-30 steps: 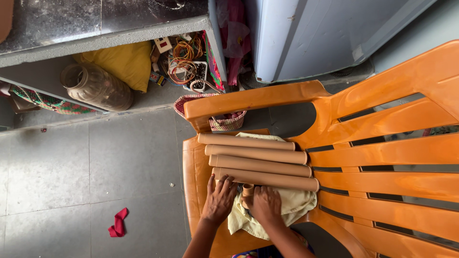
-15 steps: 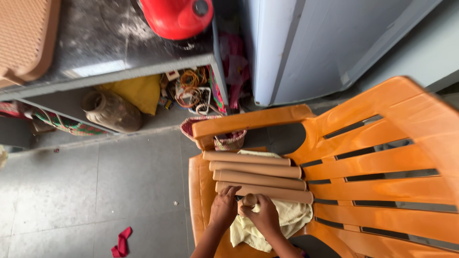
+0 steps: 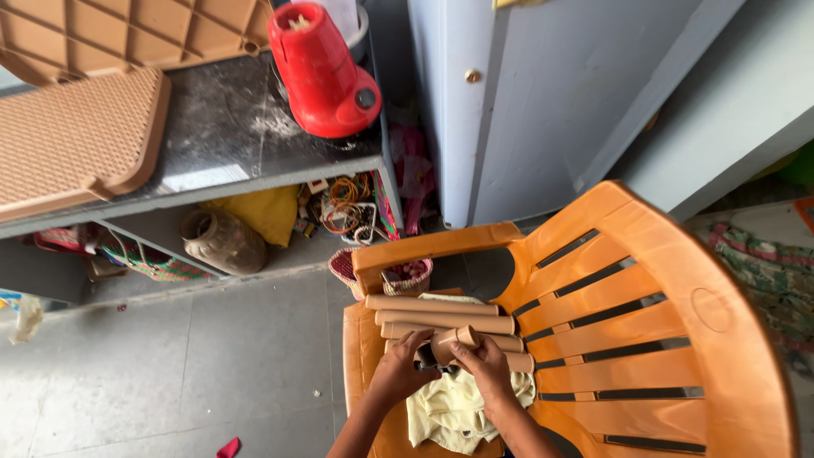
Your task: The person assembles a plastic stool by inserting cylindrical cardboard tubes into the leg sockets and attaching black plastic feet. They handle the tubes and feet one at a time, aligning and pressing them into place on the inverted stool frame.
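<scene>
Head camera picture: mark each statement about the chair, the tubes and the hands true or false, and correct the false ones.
1. Both hands, the left hand and the right hand, are on one short cardboard tube. True.
2. The long cardboard tubes lie on the floor. False: they lie on the seat of the orange chair.
3. A pale yellow cloth lies on the seat under the hands. True.
4. The appliance on the dark shelf is blue. False: the appliance is red.
5. A small woven basket sits beyond the chair's armrest. True.
</scene>
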